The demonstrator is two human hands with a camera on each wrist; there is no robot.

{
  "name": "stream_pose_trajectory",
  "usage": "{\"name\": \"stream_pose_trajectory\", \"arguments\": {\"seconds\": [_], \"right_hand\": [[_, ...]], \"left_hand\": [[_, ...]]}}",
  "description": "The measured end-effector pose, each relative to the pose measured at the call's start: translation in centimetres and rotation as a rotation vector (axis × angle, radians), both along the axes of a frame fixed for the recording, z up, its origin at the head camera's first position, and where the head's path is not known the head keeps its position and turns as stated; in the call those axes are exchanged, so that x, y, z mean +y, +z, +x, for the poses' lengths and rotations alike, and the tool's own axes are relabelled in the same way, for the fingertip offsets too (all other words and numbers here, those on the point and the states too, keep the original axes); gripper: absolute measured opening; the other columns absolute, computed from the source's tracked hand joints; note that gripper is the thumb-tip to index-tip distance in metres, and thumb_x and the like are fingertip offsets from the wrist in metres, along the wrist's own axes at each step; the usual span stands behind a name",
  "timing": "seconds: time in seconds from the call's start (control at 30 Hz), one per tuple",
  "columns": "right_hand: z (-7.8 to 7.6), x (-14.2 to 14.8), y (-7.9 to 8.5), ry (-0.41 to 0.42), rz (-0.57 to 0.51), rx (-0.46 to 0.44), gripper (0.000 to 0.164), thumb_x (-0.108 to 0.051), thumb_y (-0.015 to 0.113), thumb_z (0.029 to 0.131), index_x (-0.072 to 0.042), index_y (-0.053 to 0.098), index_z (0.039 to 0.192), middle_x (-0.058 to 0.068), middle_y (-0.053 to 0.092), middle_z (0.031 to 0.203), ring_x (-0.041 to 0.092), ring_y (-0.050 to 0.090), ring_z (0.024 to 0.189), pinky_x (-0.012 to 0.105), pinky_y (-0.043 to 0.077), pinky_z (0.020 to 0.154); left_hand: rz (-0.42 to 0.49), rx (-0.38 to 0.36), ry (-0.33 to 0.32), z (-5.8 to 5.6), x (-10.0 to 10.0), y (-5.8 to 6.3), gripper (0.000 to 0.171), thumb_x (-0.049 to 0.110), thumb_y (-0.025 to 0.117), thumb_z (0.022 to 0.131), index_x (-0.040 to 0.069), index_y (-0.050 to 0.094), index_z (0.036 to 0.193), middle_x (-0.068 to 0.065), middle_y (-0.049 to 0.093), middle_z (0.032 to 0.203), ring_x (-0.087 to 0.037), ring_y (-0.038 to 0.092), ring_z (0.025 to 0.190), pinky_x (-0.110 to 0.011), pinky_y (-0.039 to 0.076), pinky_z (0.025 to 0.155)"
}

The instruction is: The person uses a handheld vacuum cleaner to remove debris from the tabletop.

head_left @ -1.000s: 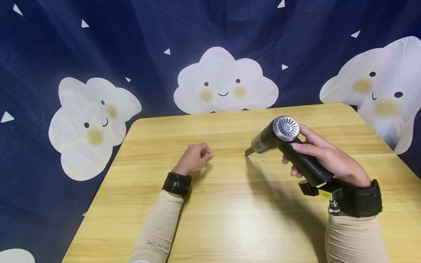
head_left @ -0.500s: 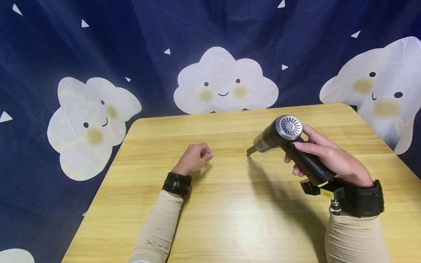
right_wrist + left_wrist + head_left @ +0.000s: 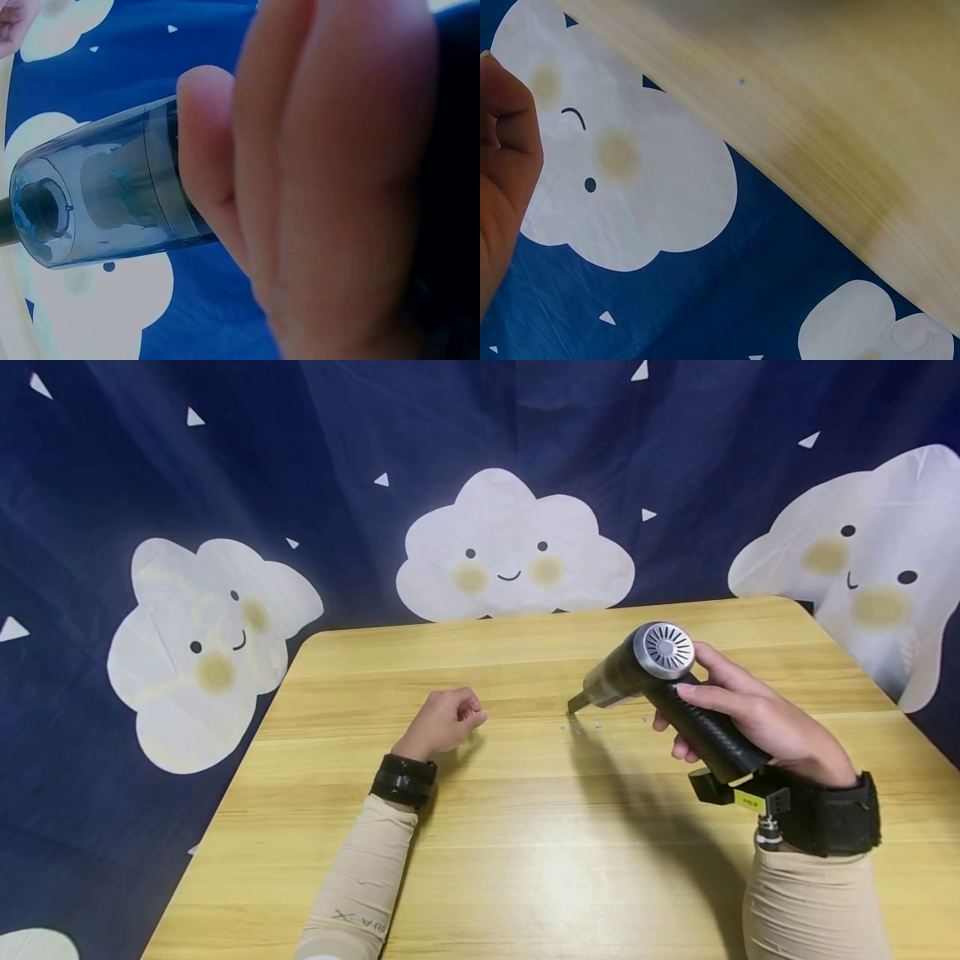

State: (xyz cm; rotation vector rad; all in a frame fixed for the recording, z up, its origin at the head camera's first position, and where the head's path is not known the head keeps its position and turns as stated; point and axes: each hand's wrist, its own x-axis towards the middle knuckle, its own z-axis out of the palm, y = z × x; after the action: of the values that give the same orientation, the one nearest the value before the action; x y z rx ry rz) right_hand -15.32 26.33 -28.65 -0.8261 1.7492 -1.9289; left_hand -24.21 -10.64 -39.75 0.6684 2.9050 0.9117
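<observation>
My right hand (image 3: 750,718) grips the textured black handle of a handheld vacuum cleaner (image 3: 686,727) with a silver vented end cap. Its narrow dark nozzle points down and left, the tip close over several tiny pale scraps (image 3: 597,724) on the table. In the right wrist view, bits of bluish scrap show inside the clear dust cup (image 3: 112,187), and my curled fingers (image 3: 206,142) wrap the grip beside it. To the left, my left hand (image 3: 442,720) rests idle at the tabletop, fingers loosely curled and holding nothing.
The light wood-grain table (image 3: 495,843) spans the view. Behind it hangs a dark blue curtain (image 3: 352,410) printed with smiling white clouds. A small camera (image 3: 738,793) is strapped to the right wrist; a black band (image 3: 405,779) circles the left.
The vacuum cleaner has shifted slightly to the right in my right hand, its nozzle tip moving off the leftmost scraps. My left hand has stayed in place.
</observation>
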Motion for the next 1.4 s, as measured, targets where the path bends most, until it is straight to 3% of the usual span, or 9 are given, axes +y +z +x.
{"name": "stream_pose_trajectory", "arguments": {"seconds": [0.77, 1.4], "right_hand": [[0.10, 0.15, -0.09, 0.006, 0.008, -0.001, 0.040, 0.001, 0.026, 0.103, -0.014, 0.023, 0.140, 0.019, 0.063, 0.095, 0.032, 0.066, 0.066, 0.039, 0.059, 0.059], [0.46, 0.45, 0.14, -0.015, 0.089, 0.032, 0.041, 0.000, 0.026, 0.103, -0.013, 0.022, 0.142, 0.020, 0.062, 0.097, 0.034, 0.065, 0.064, 0.043, 0.058, 0.058]], "left_hand": [[-0.001, 0.025, -0.012, -0.08, -0.16, -0.12, 0.011, 0.021, 0.064, 0.091, 0.011, 0.062, 0.089, 0.000, 0.060, 0.071, -0.014, 0.053, 0.063, -0.031, 0.046, 0.062], [-0.010, 0.026, -0.011, -0.29, -0.19, -0.37, 0.011, 0.022, 0.064, 0.091, 0.011, 0.062, 0.089, 0.000, 0.059, 0.071, -0.014, 0.053, 0.064, -0.030, 0.046, 0.062]]}}
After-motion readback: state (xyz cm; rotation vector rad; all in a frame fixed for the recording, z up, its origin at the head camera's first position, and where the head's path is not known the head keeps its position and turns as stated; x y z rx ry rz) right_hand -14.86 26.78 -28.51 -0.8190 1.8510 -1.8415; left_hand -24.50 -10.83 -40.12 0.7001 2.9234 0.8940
